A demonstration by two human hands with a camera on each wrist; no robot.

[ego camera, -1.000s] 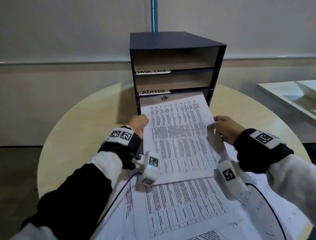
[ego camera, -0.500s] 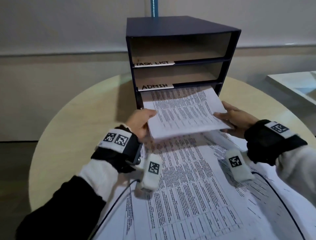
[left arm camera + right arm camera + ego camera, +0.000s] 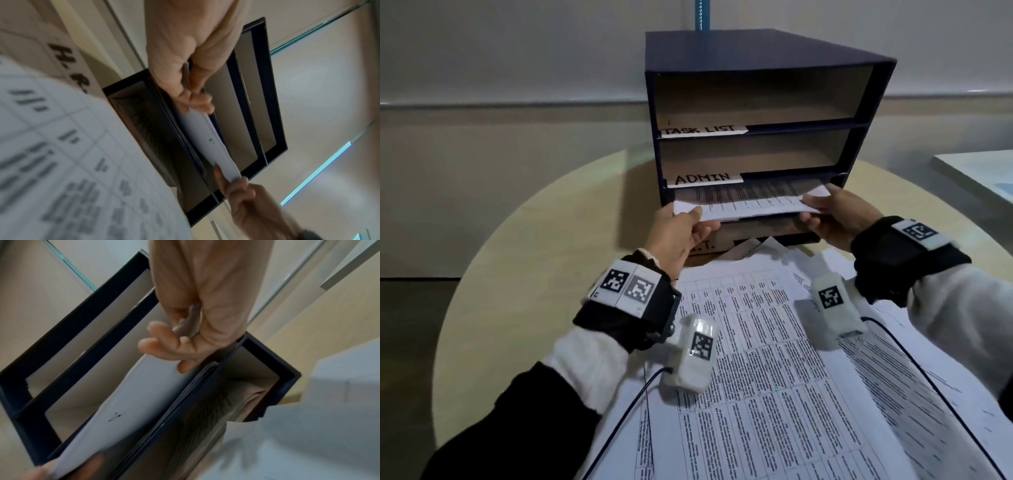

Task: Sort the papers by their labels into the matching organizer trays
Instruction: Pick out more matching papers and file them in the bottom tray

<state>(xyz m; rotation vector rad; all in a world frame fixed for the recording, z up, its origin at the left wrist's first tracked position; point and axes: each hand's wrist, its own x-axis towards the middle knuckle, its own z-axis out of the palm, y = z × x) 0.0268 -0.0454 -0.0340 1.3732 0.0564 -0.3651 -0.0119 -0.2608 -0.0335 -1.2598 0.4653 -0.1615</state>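
Note:
A dark blue organizer (image 3: 756, 51) stands at the back of the round table, with trays labelled TASK LIST (image 3: 702, 130) and ADMIN (image 3: 702, 179). A printed sheet (image 3: 750, 205) lies mostly inside the slot just under the ADMIN label. My left hand (image 3: 681, 233) pinches its near left corner and my right hand (image 3: 832, 216) pinches its near right corner. In the left wrist view the left hand (image 3: 191, 94) grips the sheet (image 3: 209, 141) by its edge. The right wrist view shows the right hand (image 3: 180, 350) on the sheet (image 3: 123, 402) above stacked papers. The lowest label is partly hidden.
A spread pile of printed papers (image 3: 774, 377) covers the table's near side under my wrists. One paper close to the left wrist camera is marked H.R. (image 3: 69, 65). A white surface (image 3: 979, 171) stands at the far right. A blue pole (image 3: 700, 13) rises behind the organizer.
Both hands have moved forward and carried the sheet from above the pile into the slot under ADMIN. Only its near strip still sticks out.

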